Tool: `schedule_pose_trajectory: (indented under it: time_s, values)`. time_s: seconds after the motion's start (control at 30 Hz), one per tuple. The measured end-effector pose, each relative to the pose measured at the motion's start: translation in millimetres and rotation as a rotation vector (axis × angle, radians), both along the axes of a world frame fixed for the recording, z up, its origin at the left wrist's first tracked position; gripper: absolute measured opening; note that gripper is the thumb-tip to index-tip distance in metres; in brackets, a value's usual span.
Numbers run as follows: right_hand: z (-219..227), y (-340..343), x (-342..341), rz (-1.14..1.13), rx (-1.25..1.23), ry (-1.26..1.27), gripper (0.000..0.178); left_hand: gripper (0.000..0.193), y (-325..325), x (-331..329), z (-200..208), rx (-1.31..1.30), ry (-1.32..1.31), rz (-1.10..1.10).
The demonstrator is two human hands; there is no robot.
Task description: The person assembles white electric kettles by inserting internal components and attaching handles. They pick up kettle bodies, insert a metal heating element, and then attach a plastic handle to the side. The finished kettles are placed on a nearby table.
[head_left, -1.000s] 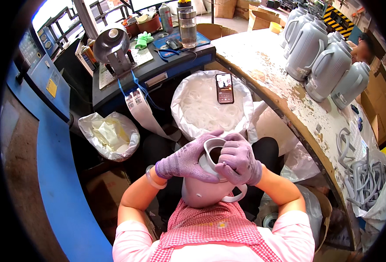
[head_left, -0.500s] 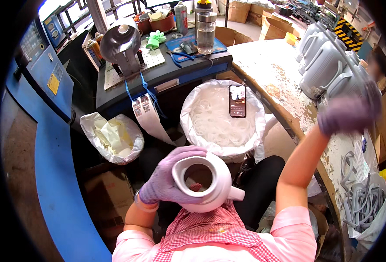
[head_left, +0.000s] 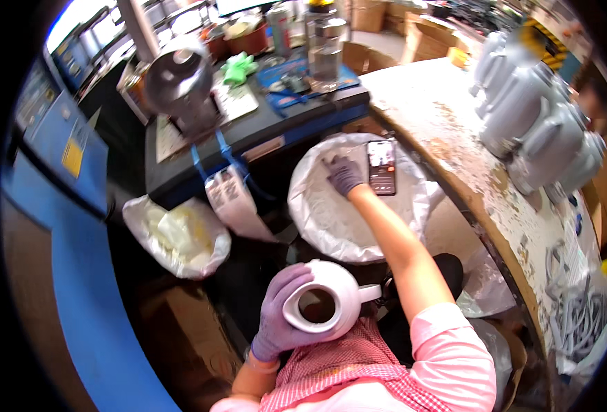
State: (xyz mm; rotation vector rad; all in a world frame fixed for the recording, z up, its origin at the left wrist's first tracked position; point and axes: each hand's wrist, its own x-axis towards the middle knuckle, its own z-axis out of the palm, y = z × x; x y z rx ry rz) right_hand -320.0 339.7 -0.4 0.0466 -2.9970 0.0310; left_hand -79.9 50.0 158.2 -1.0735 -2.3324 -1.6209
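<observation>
Head view: holds uncapped spouted jug (head_left: 343,292) in left hand (head_left: 280,314), has right hand (head_left: 345,174), with unclear grip, over white bag (head_left: 308,223); seems unfinished.

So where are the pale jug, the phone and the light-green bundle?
Pale jug (head_left: 344,296): head view, on its shoulder beside the mouth.
Phone (head_left: 381,168): head view, on its screen.
Light-green bundle (head_left: 239,69): head view, on its middle.
</observation>
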Motion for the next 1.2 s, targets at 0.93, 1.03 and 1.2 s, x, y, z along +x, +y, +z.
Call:
schedule_pose_trajectory:
  time_s: [0.93, 1.03, 1.2]
  values:
    - [218, -67, 322, 0.515, -0.158, -0.11, 0.013, 0.078, 52, 47, 11, -0.08, 0.461, 0.219]
    - [221, -60, 325, 0.598, -0.222, -0.038, 0.021, 0.077, 52, 49, 18, -0.08, 0.482, 0.229]
    - [244, -52, 330, 0.69, -0.177, -0.151, 0.031, 0.075, 47, 46, 23, -0.105, 0.528, 0.182]
